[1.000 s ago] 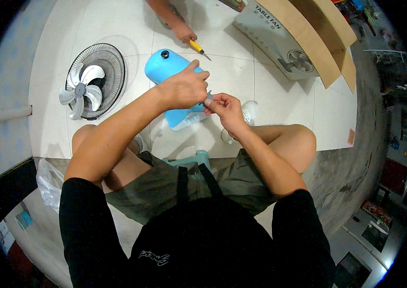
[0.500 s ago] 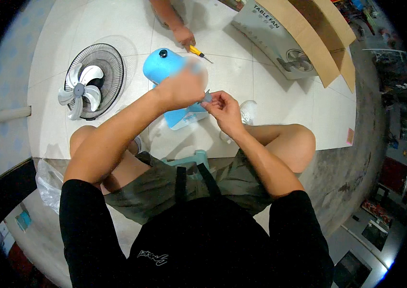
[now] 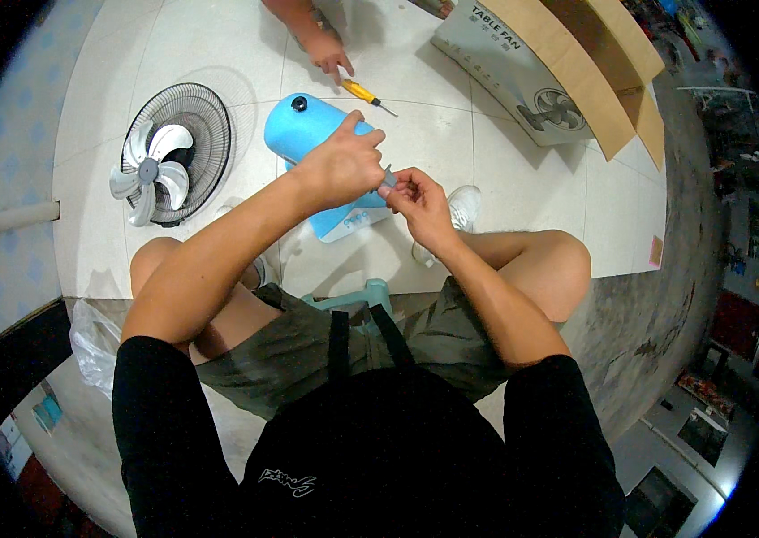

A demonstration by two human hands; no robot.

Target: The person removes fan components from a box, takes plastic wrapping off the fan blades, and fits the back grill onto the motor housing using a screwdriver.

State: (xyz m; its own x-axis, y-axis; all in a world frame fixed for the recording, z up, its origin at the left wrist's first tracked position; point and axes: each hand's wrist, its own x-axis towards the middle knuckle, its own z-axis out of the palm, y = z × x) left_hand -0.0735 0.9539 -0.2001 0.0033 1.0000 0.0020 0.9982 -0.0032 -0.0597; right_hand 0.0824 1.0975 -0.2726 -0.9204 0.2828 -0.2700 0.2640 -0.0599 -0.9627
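In front of me a blue fan body (image 3: 303,130) with a black knob on top leans over its base (image 3: 344,229), which has a row of buttons. My left hand (image 3: 344,163) is closed round the front end of the blue housing and hides much of it. Just right of it, my right hand (image 3: 422,204) pinches a small grey plastic piece (image 3: 388,177) between thumb and fingers, close against the fan's front. The piece's far side is covered by my left hand, so I cannot tell whether it touches the fan.
On the floor to the left lie a black fan grille (image 3: 209,134) and silvery fan blades (image 3: 148,169). Beyond the fan body is a yellow-handled screwdriver (image 3: 362,92), with another person's hand (image 3: 327,54) beside it. An open cardboard box (image 3: 523,81) stands at the far right.
The other person's hand has let go of the screwdriver and drawn back to the left. My left hand's fingers, blurred before, now show clearly. My right hand has barely shifted.
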